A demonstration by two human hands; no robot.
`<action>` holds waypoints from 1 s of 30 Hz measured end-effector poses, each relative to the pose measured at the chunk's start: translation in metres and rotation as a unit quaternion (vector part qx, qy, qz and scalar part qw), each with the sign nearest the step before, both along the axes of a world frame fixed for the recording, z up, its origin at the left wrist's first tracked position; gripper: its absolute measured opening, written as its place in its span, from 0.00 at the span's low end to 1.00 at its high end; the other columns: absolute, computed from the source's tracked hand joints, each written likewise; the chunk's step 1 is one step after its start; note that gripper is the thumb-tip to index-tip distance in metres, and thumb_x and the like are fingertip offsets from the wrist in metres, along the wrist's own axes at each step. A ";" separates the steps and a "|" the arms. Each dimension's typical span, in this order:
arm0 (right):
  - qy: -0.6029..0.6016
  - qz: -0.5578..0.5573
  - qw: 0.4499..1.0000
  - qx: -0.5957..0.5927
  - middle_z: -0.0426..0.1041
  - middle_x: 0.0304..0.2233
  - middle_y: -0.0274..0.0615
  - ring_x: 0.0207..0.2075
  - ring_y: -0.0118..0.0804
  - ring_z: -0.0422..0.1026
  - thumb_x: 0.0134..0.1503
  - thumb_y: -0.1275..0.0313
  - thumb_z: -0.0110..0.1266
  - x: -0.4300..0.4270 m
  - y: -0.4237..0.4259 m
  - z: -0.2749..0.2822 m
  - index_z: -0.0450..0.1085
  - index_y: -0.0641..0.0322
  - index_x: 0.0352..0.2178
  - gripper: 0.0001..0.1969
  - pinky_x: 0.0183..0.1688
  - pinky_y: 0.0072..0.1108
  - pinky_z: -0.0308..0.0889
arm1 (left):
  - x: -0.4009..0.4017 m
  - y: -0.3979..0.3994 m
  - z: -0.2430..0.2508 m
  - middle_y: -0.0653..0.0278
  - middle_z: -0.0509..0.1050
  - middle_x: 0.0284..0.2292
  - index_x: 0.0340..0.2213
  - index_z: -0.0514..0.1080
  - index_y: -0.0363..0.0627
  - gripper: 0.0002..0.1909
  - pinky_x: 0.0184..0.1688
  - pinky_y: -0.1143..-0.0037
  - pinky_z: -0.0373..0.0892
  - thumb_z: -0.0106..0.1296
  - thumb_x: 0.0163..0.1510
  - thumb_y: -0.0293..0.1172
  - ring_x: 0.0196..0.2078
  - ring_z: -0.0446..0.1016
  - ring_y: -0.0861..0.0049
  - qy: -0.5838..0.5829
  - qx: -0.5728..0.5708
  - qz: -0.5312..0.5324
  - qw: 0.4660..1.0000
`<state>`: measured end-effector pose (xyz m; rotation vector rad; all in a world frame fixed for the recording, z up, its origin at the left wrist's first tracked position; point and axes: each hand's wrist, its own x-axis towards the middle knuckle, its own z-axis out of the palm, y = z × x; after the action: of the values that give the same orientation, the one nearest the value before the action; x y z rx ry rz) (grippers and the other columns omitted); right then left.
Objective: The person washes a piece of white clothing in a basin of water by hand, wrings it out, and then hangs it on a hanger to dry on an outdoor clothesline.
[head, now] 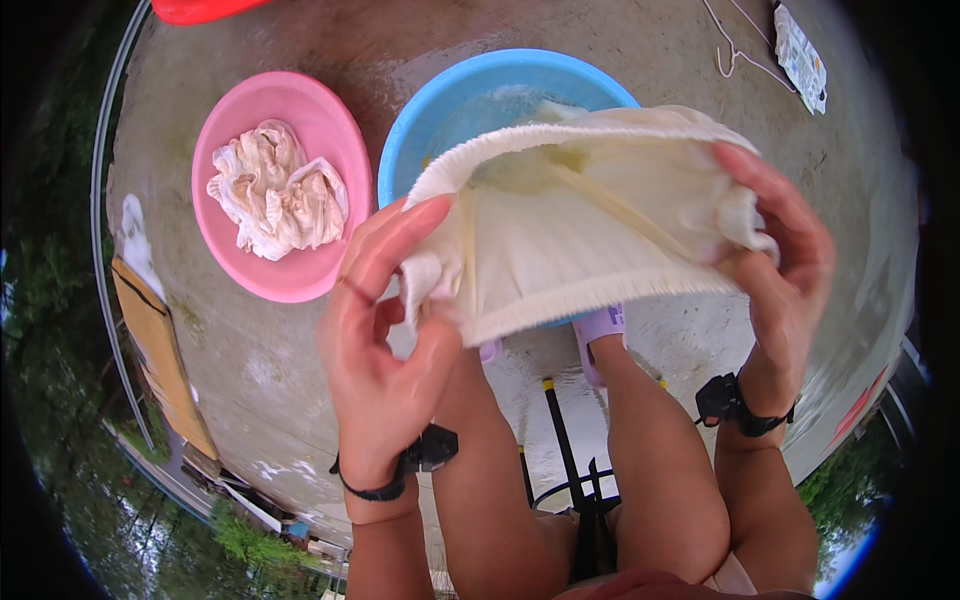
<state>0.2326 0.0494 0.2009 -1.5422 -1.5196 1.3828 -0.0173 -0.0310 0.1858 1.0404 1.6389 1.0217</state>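
Observation:
A white cloth garment with gathered elastic edges (585,232) is stretched open between my two hands, its inside facing up, with yellowish stains near the upper edge. My left hand (397,322) grips its left side between thumb and fingers. On the right side, my right hand (780,240) holds the bunched edge. Behind and partly below the garment stands a blue plastic basin (405,127) with water and some pale cloth in it; the garment hides much of the basin.
To the left, a pink plastic basin (214,232) holds crumpled whitish cloth (277,195). A red object (206,9) shows at the upper left. A clothes hanger (735,54) and a printed plastic packet (800,60) lie on the wet concrete at the upper right. A brown board (165,360) lies far left.

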 end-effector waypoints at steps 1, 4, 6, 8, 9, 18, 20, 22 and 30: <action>0.019 -0.026 0.998 0.053 0.71 0.41 0.37 0.37 0.24 0.68 0.37 0.87 0.41 0.001 -0.007 0.007 0.70 0.68 0.44 0.28 0.40 0.12 0.64 | 0.001 0.000 0.006 0.57 0.66 0.48 0.46 0.69 0.36 0.28 0.41 0.80 0.69 0.43 0.39 0.16 0.45 0.69 0.76 0.006 0.030 0.009 1.000; 0.011 -0.047 0.987 0.156 0.72 0.40 0.39 0.40 0.25 0.69 0.39 0.87 0.41 0.006 -0.008 -0.011 0.71 0.68 0.39 0.23 0.38 0.15 0.65 | 0.011 0.006 0.003 0.56 0.66 0.49 0.47 0.69 0.36 0.28 0.38 0.81 0.70 0.43 0.38 0.16 0.46 0.69 0.75 0.030 0.068 0.029 0.997; -0.002 0.017 0.989 0.149 0.72 0.40 0.40 0.41 0.26 0.70 0.39 0.87 0.40 0.001 0.006 -0.055 0.71 0.64 0.39 0.23 0.38 0.15 0.66 | 0.010 0.018 -0.022 0.53 0.67 0.49 0.48 0.68 0.36 0.29 0.40 0.80 0.69 0.45 0.39 0.17 0.45 0.70 0.73 0.076 0.048 0.012 0.996; -0.028 0.090 0.990 0.103 0.70 0.45 0.42 0.42 0.32 0.70 0.39 0.87 0.41 -0.032 0.014 -0.099 0.70 0.57 0.43 0.27 0.39 0.16 0.66 | -0.013 0.025 -0.074 0.48 0.64 0.51 0.50 0.63 0.33 0.30 0.50 0.75 0.64 0.48 0.40 0.22 0.51 0.66 0.66 0.137 0.006 -0.079 0.987; -0.067 0.128 0.986 0.085 0.68 0.48 0.44 0.43 0.35 0.71 0.39 0.87 0.42 -0.043 0.012 -0.127 0.68 0.52 0.47 0.30 0.40 0.17 0.66 | -0.013 0.028 -0.104 0.47 0.62 0.53 0.52 0.62 0.34 0.32 0.54 0.74 0.62 0.50 0.41 0.24 0.55 0.63 0.64 0.115 -0.063 -0.104 0.986; -0.533 0.365 0.746 0.161 0.60 0.55 0.47 0.55 0.52 0.57 0.50 0.70 0.48 -0.064 -0.029 -0.285 0.59 0.44 0.55 0.28 0.43 0.48 0.61 | 0.048 0.030 -0.235 0.44 0.56 0.55 0.45 0.65 0.34 0.33 0.43 0.70 0.71 0.63 0.36 0.32 0.44 0.73 0.59 0.406 -0.260 -0.405 0.777; -0.615 0.361 0.673 0.200 0.61 0.54 0.43 0.56 0.51 0.56 0.53 0.68 0.44 -0.078 -0.036 -0.308 0.62 0.47 0.53 0.24 0.43 0.49 0.60 | 0.036 0.008 -0.276 0.46 0.56 0.55 0.44 0.66 0.35 0.27 0.43 0.70 0.70 0.58 0.40 0.28 0.43 0.73 0.60 0.447 -0.195 -0.381 0.785; -0.567 0.358 0.709 0.221 0.62 0.54 0.43 0.55 0.51 0.58 0.52 0.69 0.45 -0.074 -0.033 -0.302 0.64 0.47 0.52 0.23 0.43 0.46 0.61 | 0.036 0.008 -0.280 0.48 0.57 0.54 0.43 0.67 0.35 0.21 0.43 0.70 0.70 0.53 0.45 0.25 0.43 0.73 0.62 0.478 -0.128 -0.361 0.791; -0.167 0.229 0.959 0.026 0.70 0.47 0.53 0.48 0.48 0.69 0.39 0.85 0.46 0.002 0.018 -0.202 0.65 0.55 0.52 0.34 0.49 0.27 0.65 | 0.010 0.009 -0.185 0.44 0.60 0.53 0.51 0.61 0.31 0.31 0.46 0.69 0.68 0.51 0.43 0.23 0.47 0.70 0.55 0.275 -0.129 -0.243 0.921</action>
<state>0.2346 0.0670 -0.0014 -1.5049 -2.2120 1.3492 -0.0071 -0.0225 0.0005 1.5367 1.7477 0.1761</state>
